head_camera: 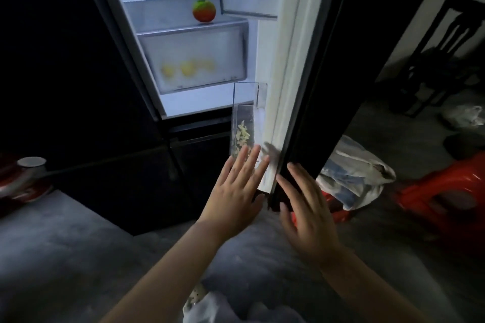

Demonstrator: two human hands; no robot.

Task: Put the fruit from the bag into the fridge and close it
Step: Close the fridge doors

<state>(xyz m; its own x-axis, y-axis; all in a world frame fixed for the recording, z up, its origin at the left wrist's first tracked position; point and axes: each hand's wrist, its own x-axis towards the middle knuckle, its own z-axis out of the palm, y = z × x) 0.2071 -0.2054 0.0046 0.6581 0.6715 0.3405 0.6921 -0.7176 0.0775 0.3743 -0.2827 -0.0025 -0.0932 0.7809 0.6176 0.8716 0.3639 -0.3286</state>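
Observation:
The black fridge stands open with its lit inside in view, and its door [309, 102] is swung out to the right. A red and green fruit [204, 11] sits on a shelf. Yellow fruits [187, 67] show blurred behind the frosted front of the drawer below. My left hand [236, 191] is flat with straight fingers against the inner side of the door's lower corner. My right hand [305, 215] lies flat with spread fingers on the door's black outer face. A white plastic bag [354, 173] lies on the floor behind the door.
A clear door bin [242, 123] with pale scraps in it hangs on the door's inner side. A red stool [446, 191] lies on the floor at right, a dark chair [441, 60] behind it. A red appliance [23, 178] stands at left.

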